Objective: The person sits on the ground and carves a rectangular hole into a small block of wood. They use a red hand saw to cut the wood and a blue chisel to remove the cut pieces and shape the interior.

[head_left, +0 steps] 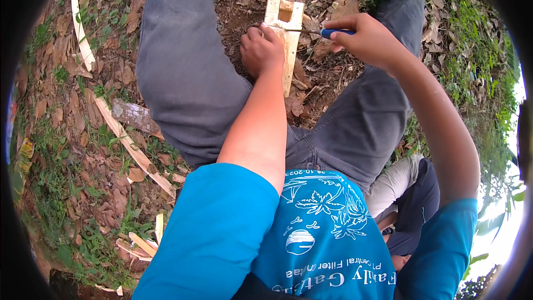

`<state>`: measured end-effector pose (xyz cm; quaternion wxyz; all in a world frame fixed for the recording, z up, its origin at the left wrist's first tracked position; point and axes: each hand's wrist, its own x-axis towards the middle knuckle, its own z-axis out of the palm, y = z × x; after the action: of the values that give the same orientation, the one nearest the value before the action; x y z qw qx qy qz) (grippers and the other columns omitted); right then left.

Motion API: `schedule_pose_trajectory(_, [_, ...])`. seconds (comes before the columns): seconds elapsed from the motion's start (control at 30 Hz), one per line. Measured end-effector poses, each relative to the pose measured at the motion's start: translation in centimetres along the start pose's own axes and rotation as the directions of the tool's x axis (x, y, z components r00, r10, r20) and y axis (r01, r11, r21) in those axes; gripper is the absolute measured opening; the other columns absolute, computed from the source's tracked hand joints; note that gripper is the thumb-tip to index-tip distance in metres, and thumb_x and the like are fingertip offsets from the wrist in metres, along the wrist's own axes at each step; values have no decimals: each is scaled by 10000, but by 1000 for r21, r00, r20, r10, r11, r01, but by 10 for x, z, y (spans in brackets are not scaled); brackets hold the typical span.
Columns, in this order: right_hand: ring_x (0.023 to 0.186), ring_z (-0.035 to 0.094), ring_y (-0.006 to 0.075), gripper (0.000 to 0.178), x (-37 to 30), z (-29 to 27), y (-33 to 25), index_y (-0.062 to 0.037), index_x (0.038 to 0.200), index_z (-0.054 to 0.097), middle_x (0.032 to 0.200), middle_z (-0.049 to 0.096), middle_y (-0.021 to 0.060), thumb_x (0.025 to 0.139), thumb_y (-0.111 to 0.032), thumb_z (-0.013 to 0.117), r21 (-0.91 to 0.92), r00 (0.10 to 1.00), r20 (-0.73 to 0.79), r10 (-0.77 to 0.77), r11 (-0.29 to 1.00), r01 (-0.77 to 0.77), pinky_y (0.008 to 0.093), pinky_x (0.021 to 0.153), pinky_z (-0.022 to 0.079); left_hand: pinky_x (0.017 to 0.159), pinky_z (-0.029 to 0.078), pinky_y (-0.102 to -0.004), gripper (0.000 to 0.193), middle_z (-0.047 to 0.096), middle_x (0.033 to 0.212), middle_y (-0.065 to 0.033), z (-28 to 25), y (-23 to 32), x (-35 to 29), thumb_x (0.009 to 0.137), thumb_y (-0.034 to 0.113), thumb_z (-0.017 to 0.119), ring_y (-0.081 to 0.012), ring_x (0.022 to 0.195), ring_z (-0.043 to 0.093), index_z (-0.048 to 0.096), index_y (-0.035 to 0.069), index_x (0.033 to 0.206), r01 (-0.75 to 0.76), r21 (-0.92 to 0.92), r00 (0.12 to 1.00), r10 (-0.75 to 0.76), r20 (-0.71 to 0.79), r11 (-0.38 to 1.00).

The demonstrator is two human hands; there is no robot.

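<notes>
Between my legs lies a pale wooden piece (pixel 290 55), with a squarish hole framed by wood at its far end. My left hand (pixel 262 51) grips its left side just below the hole, the fingers curled and the thumb along the edge. My right hand (pixel 366 38) is closed around the blue handle of a tool that looks like a screwdriver (pixel 333 33). Its thin metal shaft points left across the wood, just below the hole, close to my left fingertips. Whether the tip presses into the wood is too small to tell.
My bent legs in grey trousers (pixel 186 72) flank the wood. Dry leaves and soil (pixel 308 86) cover the ground. At the left lie long wood strips (pixel 130 147), a short log (pixel 136 115) and several offcuts (pixel 145 243). Another person (pixel 408 200) sits close by at the lower right.
</notes>
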<state>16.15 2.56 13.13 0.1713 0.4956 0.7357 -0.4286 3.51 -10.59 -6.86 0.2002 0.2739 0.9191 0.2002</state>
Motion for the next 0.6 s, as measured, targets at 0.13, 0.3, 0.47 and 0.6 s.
schedule_pose_trajectory(0.13, [917,745,383,325,1,38,-52,36,1120,750,967,738,278,897,-130,582,-197,1000,-21,17,980,-21,435,892,575,867,529,-526,451,657,1118,-186,-5,-2,1,1066,439,390,-402,1034,649,634,62,1036,56,-32,995,-52,90,998])
schedule_pose_trajectory(0.3, [841,709,458,350,-40,97,-59,47,1165,721,860,698,308,890,-87,551,16,959,-280,44,999,-41,513,858,564,936,494,-550,584,639,1194,-205,-6,-4,4,1075,507,272,-430,1106,618,622,44,1137,146,-117,970,-119,212,982])
schedule_pose_trajectory(0.47, [822,684,450,343,-51,147,-42,44,1184,706,873,692,289,893,-60,556,125,842,-539,15,990,63,524,789,551,954,480,-559,605,634,1228,-238,-1,-4,10,1075,499,261,-438,1130,614,630,27,1162,132,-154,972,-97,216,979])
schedule_pose_trajectory(0.6, [867,683,449,421,-50,238,0,-61,1308,653,1106,656,242,896,-40,568,117,733,-678,-46,979,170,520,770,573,981,467,-548,610,636,1223,-260,6,-5,22,1071,494,272,-438,1152,608,631,16,1189,156,-194,978,-123,170,969])
